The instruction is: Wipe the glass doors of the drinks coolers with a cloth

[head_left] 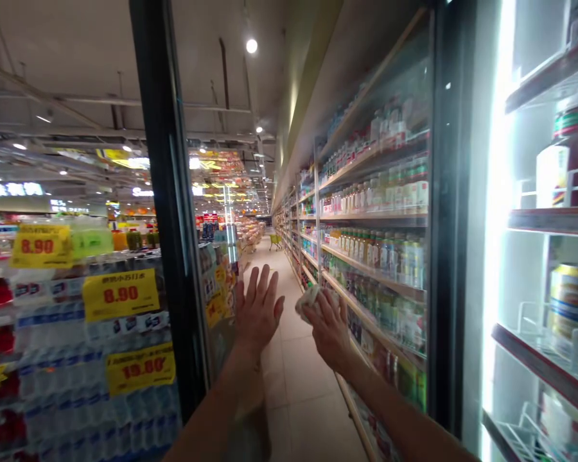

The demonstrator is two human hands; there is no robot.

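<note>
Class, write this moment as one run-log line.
left hand: open, palm away | right hand: holding pale cloth | contact with dark-framed glass door: unclear | left: yellow price signs | right: shelved bottles

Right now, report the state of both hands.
Left hand: open, fingers extended, palm out of view.
Right hand: closed on a crumpled whitish cloth.

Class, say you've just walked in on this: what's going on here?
A person's left hand is spread open, apparently against a dark-framed glass door. The right hand holds a crumpled pale cloth, apparently against the same glass. Brightly lit shelves on the right hold a yellow, white and blue can; bottle packs with yellow price signs stand on the left.
</note>
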